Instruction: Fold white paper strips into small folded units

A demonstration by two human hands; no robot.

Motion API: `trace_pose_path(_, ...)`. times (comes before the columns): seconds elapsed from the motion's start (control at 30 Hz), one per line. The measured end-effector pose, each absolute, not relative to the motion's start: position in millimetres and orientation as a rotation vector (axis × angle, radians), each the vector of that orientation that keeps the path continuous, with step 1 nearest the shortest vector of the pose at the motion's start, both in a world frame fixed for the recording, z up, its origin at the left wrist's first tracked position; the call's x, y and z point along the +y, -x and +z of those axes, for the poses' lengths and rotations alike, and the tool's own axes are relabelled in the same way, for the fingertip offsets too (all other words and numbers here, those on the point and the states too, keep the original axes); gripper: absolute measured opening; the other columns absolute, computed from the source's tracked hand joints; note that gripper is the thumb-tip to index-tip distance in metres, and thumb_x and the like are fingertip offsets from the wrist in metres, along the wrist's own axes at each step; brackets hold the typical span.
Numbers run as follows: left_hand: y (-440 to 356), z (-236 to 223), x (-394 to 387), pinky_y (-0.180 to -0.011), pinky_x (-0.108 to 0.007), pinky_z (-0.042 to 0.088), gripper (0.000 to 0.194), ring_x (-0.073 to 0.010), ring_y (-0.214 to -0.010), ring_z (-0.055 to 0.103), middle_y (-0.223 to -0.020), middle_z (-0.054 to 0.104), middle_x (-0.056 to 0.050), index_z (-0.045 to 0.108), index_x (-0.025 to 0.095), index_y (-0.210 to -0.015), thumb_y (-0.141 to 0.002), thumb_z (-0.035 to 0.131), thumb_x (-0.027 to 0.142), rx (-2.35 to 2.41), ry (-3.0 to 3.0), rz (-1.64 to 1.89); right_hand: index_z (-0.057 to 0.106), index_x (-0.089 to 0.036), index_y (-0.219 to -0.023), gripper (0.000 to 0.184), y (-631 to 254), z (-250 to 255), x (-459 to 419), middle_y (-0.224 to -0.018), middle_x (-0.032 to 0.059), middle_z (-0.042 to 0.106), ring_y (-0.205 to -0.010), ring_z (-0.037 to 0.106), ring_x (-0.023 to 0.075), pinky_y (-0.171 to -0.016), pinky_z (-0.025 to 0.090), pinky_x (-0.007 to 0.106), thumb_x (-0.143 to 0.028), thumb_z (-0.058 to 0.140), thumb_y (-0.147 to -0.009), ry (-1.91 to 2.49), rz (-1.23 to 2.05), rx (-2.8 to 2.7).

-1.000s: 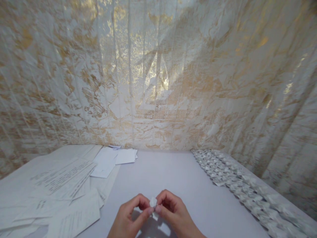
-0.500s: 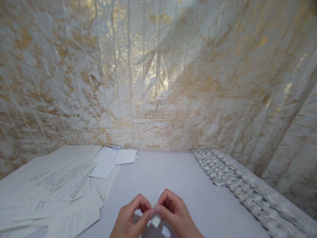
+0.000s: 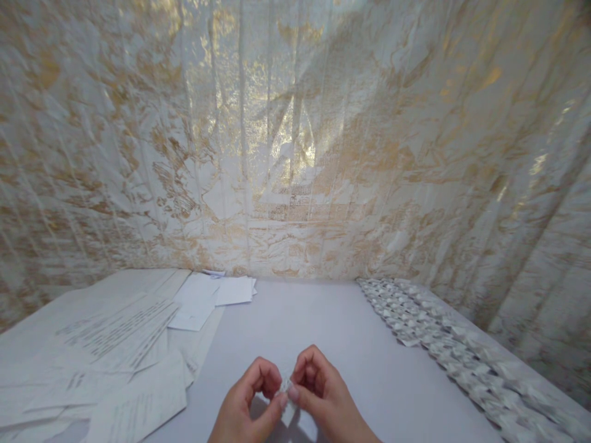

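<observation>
Over the near side of the desk [image 3: 318, 320], the left hand [image 3: 249, 403] and right hand [image 3: 327, 397] each pinch, thumb to forefinger, one small paper piece [image 3: 289, 413], apparently mid-folding, so the next move calls for steady fingertip pressure.

No word or number can be read. On the left of the counter [image 3: 318, 320], rows of dark print cross a far sheet [image 3: 120, 335]; fainter lines (too blurred to make out) cover a near sheet [image 3: 141, 400], and a leftmost sheet [image 3: 85, 389] bears a small dark patch of print.
</observation>
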State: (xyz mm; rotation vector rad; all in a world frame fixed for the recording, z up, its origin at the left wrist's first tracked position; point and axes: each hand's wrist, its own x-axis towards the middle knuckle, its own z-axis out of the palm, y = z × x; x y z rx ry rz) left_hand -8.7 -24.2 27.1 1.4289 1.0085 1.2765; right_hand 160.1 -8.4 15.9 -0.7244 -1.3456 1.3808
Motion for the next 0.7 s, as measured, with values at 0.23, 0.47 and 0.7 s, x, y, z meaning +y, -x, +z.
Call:
trace_pose_path(0.23,10.9,21.6,-21.1,-0.075,-0.030,0.041,0.025,-0.0180,-0.076,0.056,-0.075,0.058,0.005,0.058,0.023,-0.097,-0.082,0.071,0.039,0.973,-1.422,1.172,0.054,-0.022,-0.082,0.051,-163.4,25.8,-11.2,-0.073,-0.0057,0.047,-0.066,0.040,0.0142,-0.064,0.031,0.028,-0.067,0.079,-0.078,0.793,1.274,-1.452)
trace_pose_path(0.47,12.6,22.9,-20.6,-0.074,-0.030,0.039,0.034,-0.0168,-0.075,0.053,-0.074,0.055,0.006,0.062,0.022,-0.099,-0.076,0.079,0.040,0.974,-1.342,1.145,0.053,-0.022,-0.092,0.050,-163.5,24.5,-10.0,-0.077,-0.0045,0.050,-0.068,0.044,0.0144,-0.065,0.034,0.028,-0.068,0.073,-0.083,0.799,1.296,-1.579)
trace_pose_path(0.7,14.9,19.8,-15.2,-0.070,-0.029,0.039,0.051,-0.0161,-0.073,0.054,-0.071,0.057,0.007,0.062,0.022,-0.095,-0.066,0.089,0.055,0.893,-1.232,1.161,0.053,-0.022,-0.103,0.050,-163.1,25.0,-11.2,-0.072,-0.0039,0.057,-0.062,0.047,0.0133,-0.064,0.034,0.028,-0.067,0.068,-0.088,0.739,1.335,-1.690)
